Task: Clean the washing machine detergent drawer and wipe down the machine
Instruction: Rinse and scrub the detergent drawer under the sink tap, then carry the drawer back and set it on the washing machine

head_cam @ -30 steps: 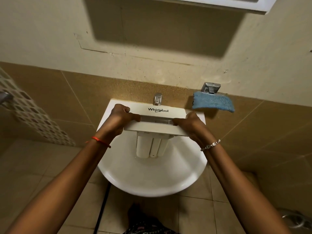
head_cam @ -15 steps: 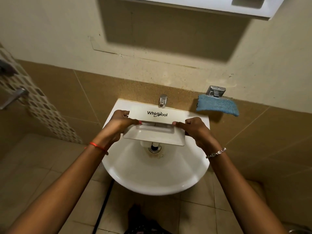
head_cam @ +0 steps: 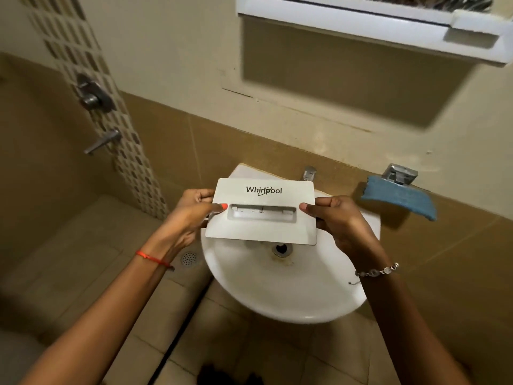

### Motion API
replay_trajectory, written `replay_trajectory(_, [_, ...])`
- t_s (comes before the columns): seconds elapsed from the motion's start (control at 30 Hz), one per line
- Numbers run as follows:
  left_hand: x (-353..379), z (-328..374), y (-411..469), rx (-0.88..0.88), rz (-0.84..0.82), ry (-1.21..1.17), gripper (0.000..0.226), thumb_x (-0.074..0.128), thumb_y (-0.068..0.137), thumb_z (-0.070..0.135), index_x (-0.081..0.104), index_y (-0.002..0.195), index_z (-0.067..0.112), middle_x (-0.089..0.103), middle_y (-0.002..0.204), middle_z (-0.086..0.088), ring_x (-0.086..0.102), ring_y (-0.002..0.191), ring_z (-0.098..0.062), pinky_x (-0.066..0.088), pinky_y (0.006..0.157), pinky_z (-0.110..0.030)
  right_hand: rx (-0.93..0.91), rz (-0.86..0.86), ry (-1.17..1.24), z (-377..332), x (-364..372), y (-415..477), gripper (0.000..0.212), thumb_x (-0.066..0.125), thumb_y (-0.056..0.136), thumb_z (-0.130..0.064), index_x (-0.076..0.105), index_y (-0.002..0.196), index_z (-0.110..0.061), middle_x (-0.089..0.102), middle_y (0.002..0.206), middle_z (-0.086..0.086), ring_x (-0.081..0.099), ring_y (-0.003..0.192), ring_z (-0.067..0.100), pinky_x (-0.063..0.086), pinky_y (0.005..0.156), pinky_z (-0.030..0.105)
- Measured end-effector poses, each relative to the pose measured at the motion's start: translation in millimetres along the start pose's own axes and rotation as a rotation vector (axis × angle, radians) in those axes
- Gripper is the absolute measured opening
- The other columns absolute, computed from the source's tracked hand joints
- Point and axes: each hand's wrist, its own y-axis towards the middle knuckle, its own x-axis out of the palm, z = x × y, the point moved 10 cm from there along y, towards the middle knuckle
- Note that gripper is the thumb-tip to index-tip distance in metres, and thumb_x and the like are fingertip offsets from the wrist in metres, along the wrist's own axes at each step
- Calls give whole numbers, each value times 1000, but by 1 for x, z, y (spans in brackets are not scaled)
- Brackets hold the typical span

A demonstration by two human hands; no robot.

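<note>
The detergent drawer [head_cam: 261, 215] has tipped up since a second ago, so its Whirlpool front panel now faces the camera. It spans between the left hand [head_cam: 191, 215] and right hand [head_cam: 338, 220], each pinching one side edge, above the sink [head_cam: 277, 295].

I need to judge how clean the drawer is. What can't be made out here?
Head view only:
- Compartments of the detergent drawer: hidden behind its front panel.
- Fingers of the left hand and right hand: behind the panel.
- Rear rim of the sink: covered by the drawer.
- Wall cabinet: cut off by the top edge.
</note>
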Motion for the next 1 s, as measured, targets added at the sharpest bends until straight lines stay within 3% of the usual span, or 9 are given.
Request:
replay_trajectory(0.17, [-74, 3, -40, 43, 134, -106, 45, 61, 80, -10, 57, 123, 3, 72, 85, 12, 67, 59, 1, 51, 49, -14, -58, -146, 8, -29, 72, -15, 13, 65, 80, 3, 70, 92, 4, 73, 89, 5, 71, 69, 15, 58, 64, 22])
replay_trajectory(0.3, [-150, -2, -86, 97, 278, -200, 46, 60, 80, -11, 57, 123, 7, 74, 79, 12, 68, 74, -8, 51, 64, -25, -79, -296, 27, -42, 151, -35, 20, 64, 80, 6, 69, 100, 4, 73, 91, 6, 71, 70, 15, 56, 60, 21])
replay_trajectory(0.43, [-235, -13, -150, 161, 464, -289, 50, 58, 80, -13, 54, 127, 5, 68, 105, -1, 68, 75, -4, 55, 57, -20, -94, -435, 36, -45, 242, -65, 24, 64, 79, 7, 68, 102, 3, 73, 92, 6, 71, 74, 18, 58, 68, 24])
replay_trajectory(0.57, [-323, -35, -229, 221, 646, -336, 54, 59, 79, -14, 50, 130, 3, 63, 120, -8, 66, 83, -8, 56, 59, -19, -74, -596, 55, -37, 344, -114, 22, 63, 78, 10, 68, 98, 2, 74, 77, 4, 71, 65, 16, 57, 59, 21])
replay_trajectory(0.63, [-365, -48, -276, 242, 738, -345, 53, 58, 79, -14, 50, 129, 4, 63, 117, -5, 66, 82, -7, 57, 61, -19, -71, -682, 56, -29, 396, -144, 23, 63, 77, 11, 68, 97, 2, 74, 74, 3, 71, 65, 15, 56, 60, 20])
replay_trajectory(0.8, [-456, -87, -385, 239, 914, -299, 45, 61, 79, -12, 54, 117, 10, 67, 102, -1, 65, 83, -10, 54, 66, -26, -60, -870, 30, 2, 510, -222, 25, 66, 75, 9, 70, 98, 0, 73, 92, 11, 71, 84, 24, 58, 79, 31])
replay_trajectory(1.0, [-535, -147, -503, 220, 1120, -296, 40, 63, 78, -13, 55, 105, 14, 66, 98, 1, 63, 87, -15, 53, 74, -32, -84, -1043, -6, 40, 627, -315, 28, 65, 74, 13, 69, 98, 0, 74, 83, 1, 71, 79, 13, 57, 76, 22])
